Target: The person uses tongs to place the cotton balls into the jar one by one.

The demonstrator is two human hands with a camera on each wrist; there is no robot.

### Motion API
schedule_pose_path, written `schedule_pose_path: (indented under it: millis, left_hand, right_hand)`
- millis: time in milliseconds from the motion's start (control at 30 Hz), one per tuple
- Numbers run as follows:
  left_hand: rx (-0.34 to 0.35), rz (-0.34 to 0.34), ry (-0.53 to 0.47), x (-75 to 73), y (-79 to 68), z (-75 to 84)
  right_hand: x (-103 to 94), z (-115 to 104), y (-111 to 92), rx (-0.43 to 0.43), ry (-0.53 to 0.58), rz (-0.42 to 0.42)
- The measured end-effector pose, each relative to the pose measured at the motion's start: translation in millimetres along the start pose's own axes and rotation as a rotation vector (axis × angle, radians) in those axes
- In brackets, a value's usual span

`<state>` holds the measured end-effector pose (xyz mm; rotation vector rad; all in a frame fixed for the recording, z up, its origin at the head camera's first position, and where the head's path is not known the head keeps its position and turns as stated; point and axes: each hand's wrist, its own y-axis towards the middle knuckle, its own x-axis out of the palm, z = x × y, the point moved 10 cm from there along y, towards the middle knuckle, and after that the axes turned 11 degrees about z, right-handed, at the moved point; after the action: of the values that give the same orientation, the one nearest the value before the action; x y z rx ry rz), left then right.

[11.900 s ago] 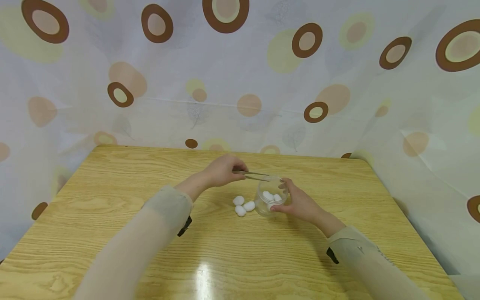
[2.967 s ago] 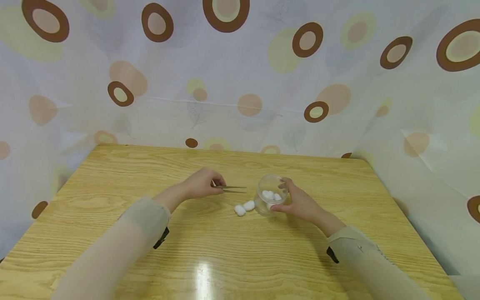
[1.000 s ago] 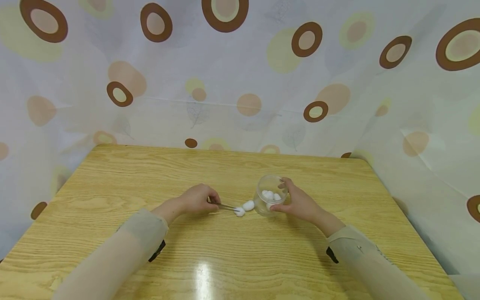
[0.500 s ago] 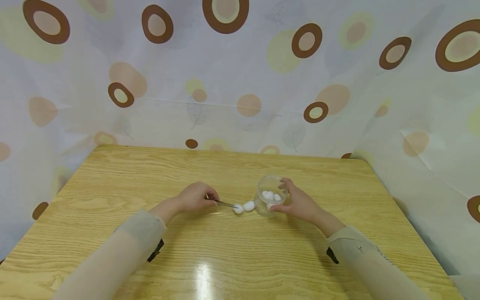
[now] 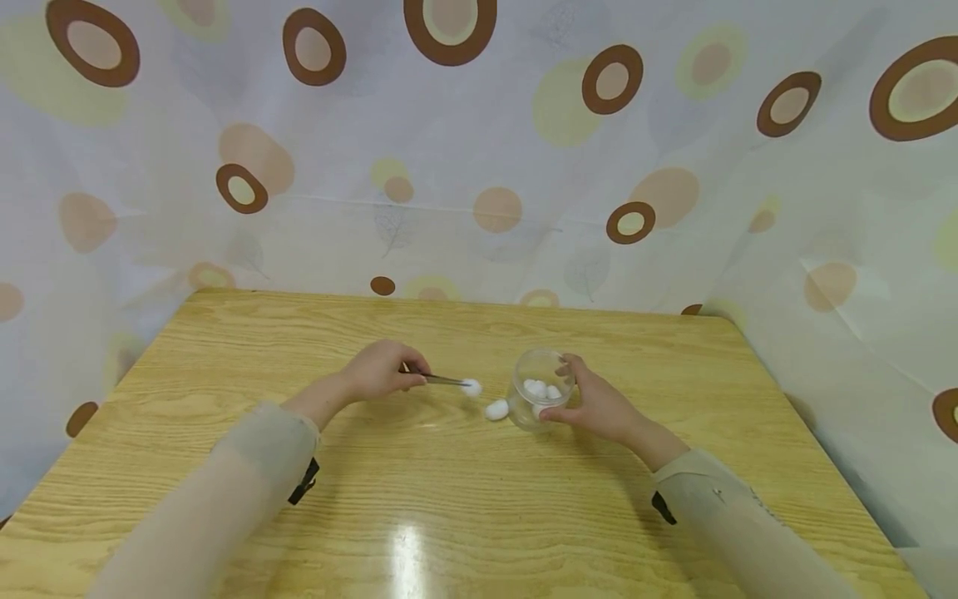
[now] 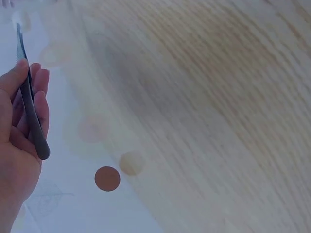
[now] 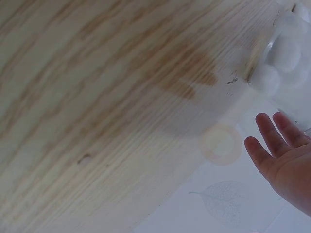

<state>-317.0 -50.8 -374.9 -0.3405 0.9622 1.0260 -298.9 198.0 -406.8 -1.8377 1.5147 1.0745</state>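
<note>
My left hand [image 5: 380, 371] pinches a pair of metal tweezers [image 5: 443, 379] between thumb and fingers. Their tips hold a white cotton ball [image 5: 472, 388] raised off the table, left of the jar. In the left wrist view the dark tweezers [image 6: 32, 109] run along the fingers, with the blurred cotton ball at the far end. My right hand [image 5: 595, 403] grips a clear round jar [image 5: 540, 363] from its right side. Several cotton balls [image 5: 540, 389] lie inside it. One loose cotton ball [image 5: 497, 409] sits on the table beside the jar's left wall.
The wooden table [image 5: 449, 516] carries the jar, with a bright reflection near its front edge. A pale patterned sheet [image 5: 449, 241] hangs behind the table and along its sides.
In the last second the tweezers have taken up a cotton ball and lifted it from the table. Earlier, three loose balls lay by the jar. The right hand and jar have stayed put.
</note>
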Motion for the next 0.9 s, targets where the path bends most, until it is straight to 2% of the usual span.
schedule_pose_path:
  millis: [367, 900]
  left_hand:
    - [-0.019, 0.016, -0.031, -17.2, 8.2, 8.3]
    - [-0.038, 0.004, -0.013, -26.2, 29.7, 30.3]
  right_hand:
    - [0.5, 1.4, 0.8, 0.003, 0.006, -0.001]
    - [-0.5, -1.4, 0.1, -0.001, 0.001, 0.003]
